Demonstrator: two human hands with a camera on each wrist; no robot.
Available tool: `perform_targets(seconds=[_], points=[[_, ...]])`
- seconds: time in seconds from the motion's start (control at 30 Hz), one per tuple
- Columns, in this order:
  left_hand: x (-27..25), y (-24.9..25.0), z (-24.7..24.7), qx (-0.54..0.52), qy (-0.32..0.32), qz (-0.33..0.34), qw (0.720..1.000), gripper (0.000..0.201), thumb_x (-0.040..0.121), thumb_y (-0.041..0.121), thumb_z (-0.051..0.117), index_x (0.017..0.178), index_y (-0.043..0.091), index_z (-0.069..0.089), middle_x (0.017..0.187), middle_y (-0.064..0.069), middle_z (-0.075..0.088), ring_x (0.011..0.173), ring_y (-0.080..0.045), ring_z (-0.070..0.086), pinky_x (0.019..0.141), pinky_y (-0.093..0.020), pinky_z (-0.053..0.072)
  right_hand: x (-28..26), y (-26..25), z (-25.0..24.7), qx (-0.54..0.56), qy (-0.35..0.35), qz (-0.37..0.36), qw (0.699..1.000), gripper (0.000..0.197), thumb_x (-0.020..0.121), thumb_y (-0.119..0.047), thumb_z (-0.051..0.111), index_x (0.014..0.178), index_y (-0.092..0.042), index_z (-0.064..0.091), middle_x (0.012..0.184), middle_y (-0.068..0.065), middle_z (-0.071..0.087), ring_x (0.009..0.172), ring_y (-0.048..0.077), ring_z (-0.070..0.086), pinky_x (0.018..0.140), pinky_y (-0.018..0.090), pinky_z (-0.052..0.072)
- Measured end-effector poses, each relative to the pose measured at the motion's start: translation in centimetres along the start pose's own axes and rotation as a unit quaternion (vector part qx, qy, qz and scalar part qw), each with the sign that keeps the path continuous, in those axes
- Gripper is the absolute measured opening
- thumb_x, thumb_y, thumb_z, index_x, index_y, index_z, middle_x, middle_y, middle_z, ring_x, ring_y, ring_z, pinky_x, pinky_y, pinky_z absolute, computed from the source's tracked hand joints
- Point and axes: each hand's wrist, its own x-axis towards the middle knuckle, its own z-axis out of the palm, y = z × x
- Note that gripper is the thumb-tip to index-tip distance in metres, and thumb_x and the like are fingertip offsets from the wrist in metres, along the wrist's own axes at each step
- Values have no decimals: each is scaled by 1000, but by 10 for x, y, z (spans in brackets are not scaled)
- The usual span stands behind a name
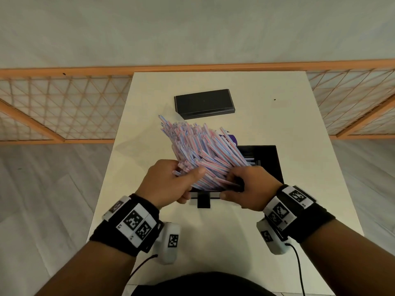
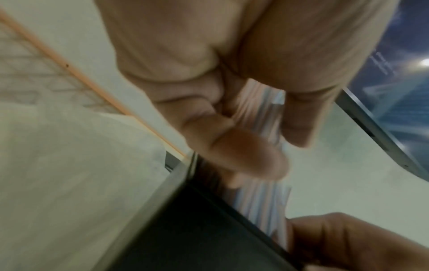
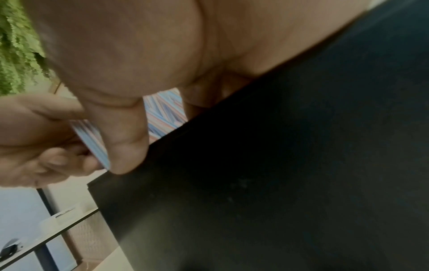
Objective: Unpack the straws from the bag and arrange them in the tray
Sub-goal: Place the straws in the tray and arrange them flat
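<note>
Above the near edge of the black tray (image 1: 275, 165), you are holding a thick bundle of striped straws (image 1: 198, 146) with both hands, its far ends fanning out up and away from the tray toward a black box (image 1: 204, 102) lying farther back on the white table (image 1: 132, 167). Your left hand (image 1: 171, 182) is curling around the near-left end of the bundle, thumb lying over the top and fingers wrapping underneath; the left wrist view is showing those fingers (image 2: 243, 152) bent against the straws (image 2: 260, 201), though it is too blurred to count contacts. Your right hand (image 1: 250, 186) is gripping the near-right end just over the tray's front rim, fingers tucked into the straws and thumb pointing toward the left hand; in the right wrist view the thumb (image 3: 120, 135) is pressing beside the straw ends (image 3: 162, 111) above the tray's dark wall (image 3: 278, 165). Judging by how things lie, the unpacking is looking essentially done: the straws are out as 1 loose mass and no bag is wrapping them, while a small purple patch (image 1: 233, 138) beyond the bundle may be the bag, which I cannot confirm. Arranging is what is remaining. The bundle is hanging over the tray, not lying in it, the ends are uneven, and a few items may already be sitting inside the tray, too hidden to identify. You are likely needing to square the ends, then lower the bundle flat between the tray walls without letting the splayed tips spill.
</note>
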Motion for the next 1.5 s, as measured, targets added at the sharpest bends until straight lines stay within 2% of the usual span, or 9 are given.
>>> perform_targets(seconds=[0.2, 0.5, 0.67, 0.8, 0.97, 1.13, 1.3, 1.4, 1.5], points=[[0, 4, 29, -70, -11, -58, 996, 35, 91, 49, 72, 95, 15, 76, 78, -13, 78, 63, -34, 77, 64, -40, 63, 0, 3, 4, 18, -14, -24, 999, 39, 77, -64, 67, 81, -26, 62, 74, -5, 64, 67, 9, 62, 65, 29, 54], [1, 3, 28, -83, 11, -52, 995, 52, 97, 48, 64, 99, -3, 72, 83, -27, 75, 59, -33, 75, 62, -43, 61, 0, 11, -3, 43, 15, -20, 999, 29, 82, -53, 67, 78, -24, 65, 73, -5, 66, 70, 10, 62, 67, 28, 51], [-6, -6, 15, 197, 123, 120, 965, 84, 84, 86, 42, 67, 7, 63, 55, -7, 63, 55, -24, 69, 66, -44, 56, 0, 4, -1, -45, -87, 9, 995, 54, 66, -83, 48, 75, -31, 61, 75, -8, 62, 76, 10, 61, 73, 31, 54], [-7, -7, -2, 123, 231, 109, 959, 66, 77, 83, 46, 75, 18, 57, 61, 1, 64, 62, -22, 70, 67, -38, 53, 3, 3, -3, -32, -120, 6, 992, 33, 78, -67, 59, 88, -36, 64, 87, -12, 65, 86, 10, 62, 83, 34, 54], [-6, 0, 11, -5, 135, -25, 991, 80, 74, 81, 37, 116, 14, 48, 90, 5, 59, 81, -6, 56, 70, -32, 39, 9, -8, -5, -54, -147, -16, 987, 35, 83, -51, 66, 110, -30, 66, 98, -11, 65, 89, 12, 60, 84, 29, 52], [-1, 0, 14, 113, 110, 9, 987, 83, 79, 82, 22, 88, 6, 54, 86, -13, 63, 81, -28, 58, 65, -29, 39, 15, -22, -11, -114, -187, -7, 976, 41, 81, -54, 65, 115, -31, 64, 100, -10, 65, 89, 14, 61, 87, 34, 53], [5, -9, 5, 130, 115, -5, 985, 73, 83, 85, 43, 70, 13, 47, 78, -22, 69, 71, -36, 69, 72, -54, 60, 21, -29, -7, -164, -209, 11, 964, 47, 82, -58, 63, 117, -27, 64, 96, -9, 67, 89, 16, 63, 87, 33, 53], [4, -11, 7, 107, 128, 7, 986, 67, 87, 76, 56, 72, 10, 48, 72, -16, 67, 65, -35, 70, 65, -53, 61, 21, -29, 0, -127, -210, -5, 969, 50, 85, -54, 63, 129, -31, 59, 123, -9, 64, 112, 17, 59, 98, 35, 48], [2, -9, 8, 25, 133, -1, 991, 60, 93, 62, 60, 73, 7, 47, 57, -7, 57, 49, -29, 68, 46, -38, 58, 20, -28, -3, -52, -187, 6, 981, 41, 87, -47, 66, 124, -31, 61, 118, -10, 63, 89, 7, 60, 86, 25, 49]])
